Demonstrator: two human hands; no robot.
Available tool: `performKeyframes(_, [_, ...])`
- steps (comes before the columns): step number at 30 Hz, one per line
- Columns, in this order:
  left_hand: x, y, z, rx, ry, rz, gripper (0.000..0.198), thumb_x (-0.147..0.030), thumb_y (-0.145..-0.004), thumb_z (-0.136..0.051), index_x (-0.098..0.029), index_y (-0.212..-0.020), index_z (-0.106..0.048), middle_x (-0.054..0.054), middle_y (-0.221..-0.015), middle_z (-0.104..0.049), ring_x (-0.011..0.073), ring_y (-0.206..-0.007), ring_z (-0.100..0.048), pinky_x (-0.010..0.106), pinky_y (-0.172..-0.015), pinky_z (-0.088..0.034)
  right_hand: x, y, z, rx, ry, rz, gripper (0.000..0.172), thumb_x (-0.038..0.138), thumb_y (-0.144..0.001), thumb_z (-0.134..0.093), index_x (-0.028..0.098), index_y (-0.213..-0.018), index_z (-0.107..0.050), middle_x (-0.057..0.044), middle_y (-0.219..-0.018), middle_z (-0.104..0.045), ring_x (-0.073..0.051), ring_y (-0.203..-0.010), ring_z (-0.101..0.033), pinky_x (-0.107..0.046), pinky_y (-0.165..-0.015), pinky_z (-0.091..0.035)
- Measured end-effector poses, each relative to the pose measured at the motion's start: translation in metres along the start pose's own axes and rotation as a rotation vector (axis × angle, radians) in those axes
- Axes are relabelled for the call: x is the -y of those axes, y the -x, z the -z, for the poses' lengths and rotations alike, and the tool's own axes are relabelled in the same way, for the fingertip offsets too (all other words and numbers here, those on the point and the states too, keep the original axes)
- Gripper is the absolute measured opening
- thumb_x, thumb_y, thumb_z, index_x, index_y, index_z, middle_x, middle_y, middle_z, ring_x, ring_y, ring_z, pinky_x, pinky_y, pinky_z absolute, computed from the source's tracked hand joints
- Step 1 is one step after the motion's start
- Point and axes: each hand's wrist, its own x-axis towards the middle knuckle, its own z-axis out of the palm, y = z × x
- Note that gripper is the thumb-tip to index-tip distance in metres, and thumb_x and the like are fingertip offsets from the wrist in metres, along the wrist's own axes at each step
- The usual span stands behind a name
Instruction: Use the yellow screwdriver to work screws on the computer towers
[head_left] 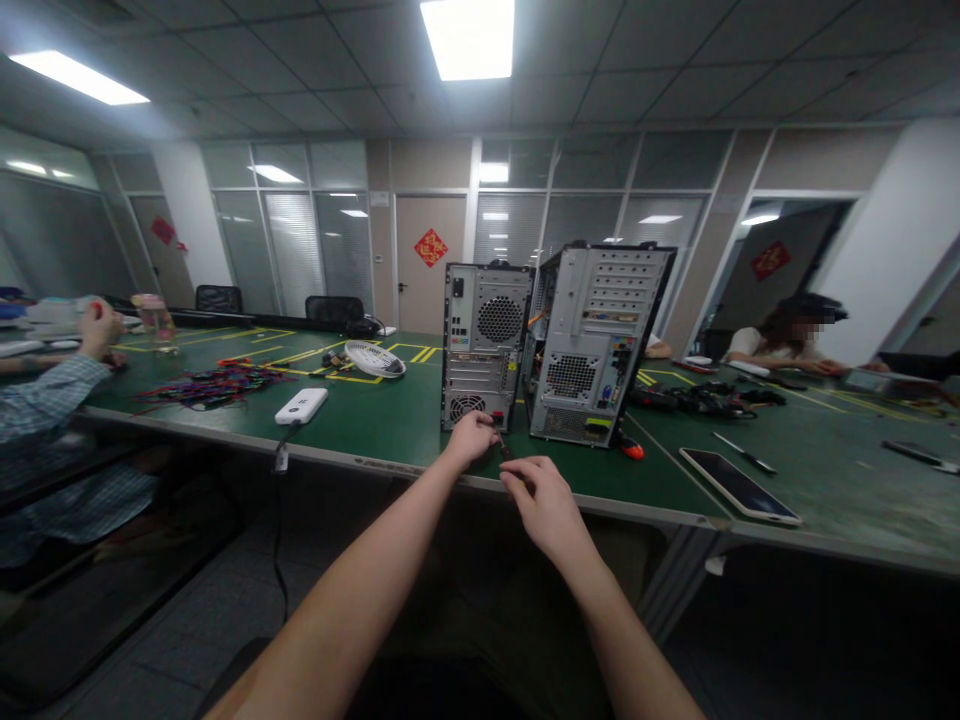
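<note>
Two computer towers stand upright with their back panels towards me: a smaller computer tower [487, 345] on the left and a larger computer tower [592, 350] on the right. My left hand [472, 440] is at the lower back of the smaller one, beside the power supply fan, its fingers closed and their tips close to a thin shaft. My right hand [544, 495], just in front of the table edge, pinches the dark handle of a small screwdriver [505, 453]. The shaft points up towards the left fingertips; its tip is too small to make out.
On the green table [390, 430] lie a white power bank [301, 405] with a cable, tangled wires [217, 383], a white oval object [375, 360], a phone [739, 487], a pen-like tool [744, 453] and black cables [705, 398]. People sit at far left and right.
</note>
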Motion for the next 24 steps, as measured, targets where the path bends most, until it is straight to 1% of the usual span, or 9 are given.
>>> performKeyframes(3, [0.002, -0.002, -0.001, 0.010, 0.016, -0.007, 0.021, -0.010, -0.083, -0.062, -0.014, -0.104, -0.065, 0.006, -0.078, -0.075, 0.0157, -0.071, -0.072, 0.026, -0.073, -0.055, 0.001, 0.001, 0.001, 0.019, 0.005, -0.024, 0.021, 0.030, -0.090, -0.065, 0.021, -0.105, -0.076, -0.008, -0.111, -0.063, -0.020, -0.094, -0.065, -0.035, -0.089, -0.053])
performKeyframes(8, [0.002, -0.001, 0.000, -0.007, -0.021, -0.007, 0.027, -0.012, -0.079, -0.070, -0.015, -0.106, -0.065, 0.007, -0.082, -0.076, 0.0165, -0.074, -0.072, 0.028, -0.077, -0.055, 0.000, 0.003, -0.001, 0.059, -0.012, -0.013, 0.026, 0.023, -0.086, -0.065, 0.021, -0.110, -0.074, -0.008, -0.112, -0.064, -0.019, -0.090, -0.066, -0.032, -0.084, -0.053])
performKeyframes(14, [-0.002, 0.002, 0.000, -0.022, -0.052, 0.017, 0.030, -0.015, -0.078, -0.073, -0.015, -0.107, -0.066, 0.007, -0.084, -0.077, 0.0167, -0.076, -0.072, 0.029, -0.080, -0.055, 0.002, 0.003, 0.001, 0.065, 0.021, -0.023, 0.026, 0.032, -0.085, -0.063, 0.024, -0.109, -0.071, -0.004, -0.095, -0.067, -0.019, -0.079, -0.063, -0.032, -0.076, -0.050])
performKeyframes(17, [-0.004, 0.004, 0.001, -0.025, -0.050, 0.016, 0.029, -0.015, -0.078, -0.072, -0.015, -0.107, -0.067, 0.007, -0.084, -0.077, 0.0172, -0.077, -0.073, 0.028, -0.080, -0.055, 0.002, 0.003, 0.001, 0.067, 0.000, -0.036, 0.026, 0.036, -0.086, -0.061, 0.025, -0.109, -0.068, -0.003, -0.093, -0.070, -0.019, -0.076, -0.062, -0.031, -0.072, -0.048])
performKeyframes(21, [-0.008, 0.006, 0.001, -0.021, -0.042, 0.022, 0.027, -0.015, -0.081, -0.070, -0.014, -0.107, -0.067, 0.008, -0.084, -0.077, 0.0171, -0.078, -0.073, 0.028, -0.080, -0.055, 0.001, 0.003, -0.001, 0.051, -0.028, -0.053, 0.025, 0.037, -0.088, -0.059, 0.024, -0.109, -0.066, -0.003, -0.093, -0.071, -0.018, -0.073, -0.061, -0.031, -0.070, -0.047])
performKeyframes(24, [-0.008, 0.007, 0.001, -0.016, -0.031, 0.021, 0.025, -0.015, -0.081, -0.070, -0.015, -0.106, -0.067, 0.007, -0.085, -0.077, 0.0168, -0.077, -0.073, 0.028, -0.080, -0.055, 0.000, 0.003, -0.001, -0.002, -0.030, -0.020, 0.023, 0.034, -0.089, -0.059, 0.023, -0.107, -0.067, -0.006, -0.103, -0.068, -0.018, -0.077, -0.062, -0.032, -0.075, -0.050])
